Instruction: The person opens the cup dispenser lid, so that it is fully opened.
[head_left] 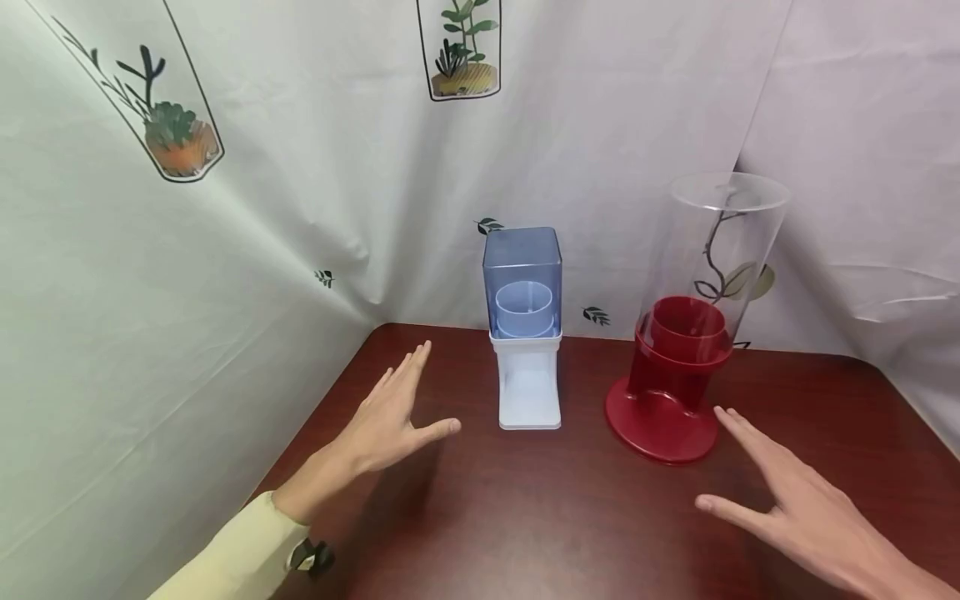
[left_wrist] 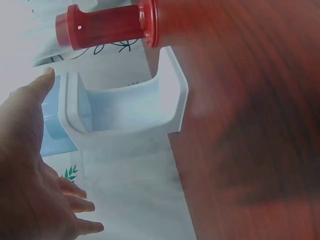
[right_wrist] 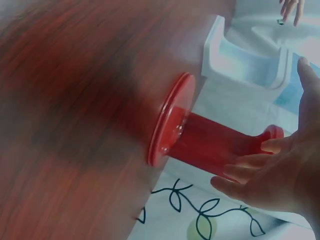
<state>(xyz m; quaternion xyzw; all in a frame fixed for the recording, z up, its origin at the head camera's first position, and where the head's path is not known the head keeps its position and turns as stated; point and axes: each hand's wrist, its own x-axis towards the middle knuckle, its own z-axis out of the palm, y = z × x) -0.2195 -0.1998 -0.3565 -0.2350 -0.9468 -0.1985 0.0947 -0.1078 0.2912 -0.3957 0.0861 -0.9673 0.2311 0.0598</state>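
Observation:
My left hand (head_left: 386, 421) is held over the left part of the table, fingers straight and thumb spread, holding nothing. To its right stands a white dispenser-like stand (head_left: 528, 387) topped by a see-through blue square container (head_left: 522, 250); a round blue collar shows inside. My right hand (head_left: 802, 500) is at the right front, fingers extended and thumb apart, with nothing in it. Its fingertips point toward a red stand (head_left: 675, 425) with a round base and a tall transparent cylinder (head_left: 720, 242). In the right wrist view, the fingers overlap the upper part of the red stand (right_wrist: 210, 145).
Both stands are upright on a dark reddish wood-grain table (head_left: 517, 517), near its back edge. A whitish cloth (head_left: 300, 150) printed with plants hangs behind and at the left. A dark object (head_left: 313, 557) is at the left sleeve's cuff.

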